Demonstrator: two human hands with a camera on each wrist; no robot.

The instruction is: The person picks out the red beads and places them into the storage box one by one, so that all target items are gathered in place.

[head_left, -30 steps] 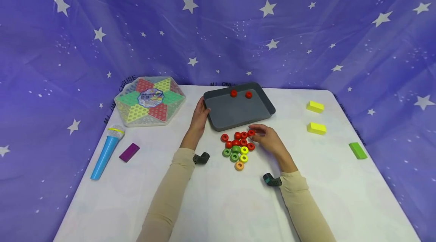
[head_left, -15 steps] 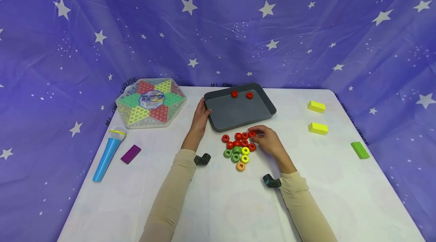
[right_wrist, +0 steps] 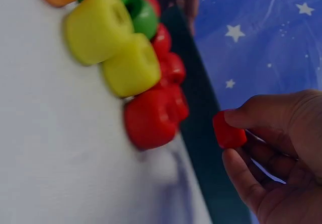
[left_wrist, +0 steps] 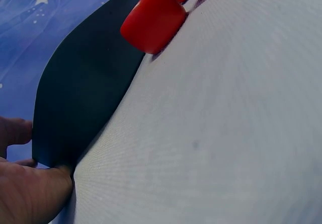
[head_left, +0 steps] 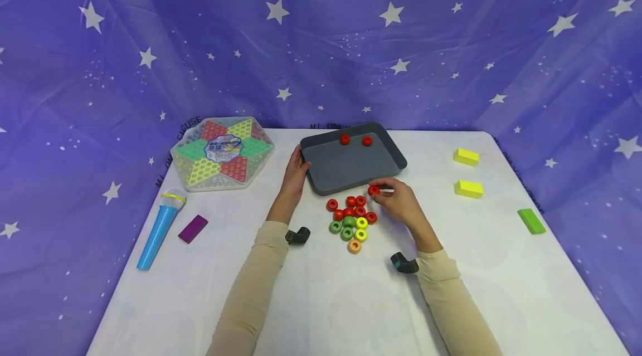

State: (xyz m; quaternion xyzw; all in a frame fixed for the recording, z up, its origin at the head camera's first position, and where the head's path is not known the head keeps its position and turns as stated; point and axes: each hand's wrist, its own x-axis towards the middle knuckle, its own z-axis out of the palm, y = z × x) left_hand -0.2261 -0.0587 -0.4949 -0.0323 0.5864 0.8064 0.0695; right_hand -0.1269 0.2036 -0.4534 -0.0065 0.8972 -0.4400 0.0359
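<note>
Star-printed purple curtain (head_left: 321, 38) hangs behind a white table (head_left: 321, 306). From the head, the right hand (head_left: 399, 203) pinches a small, round red bead with a hole (head_left: 373, 190) near the near wall of a dark grey rectangular tray (head_left: 351, 168), and the left hand (head_left: 293, 175) grips the tray's left end. 2 other red beads (head_left: 345, 139) lie inside the tray; a cluster of red, green, yellow and orange beads (head_left: 348, 222) sits nearer the person. At the left wrist, the thumb presses the tray's wall, with fingers round its corner. At the right wrist, thumb and fingertip hold the bead apart from the cluster. A light, even pinch on opposite sides, with the tray kept steady, should work best. The bead's hole seems to face up; nearly as wide as tall, it shows no clear long axis.
</note>
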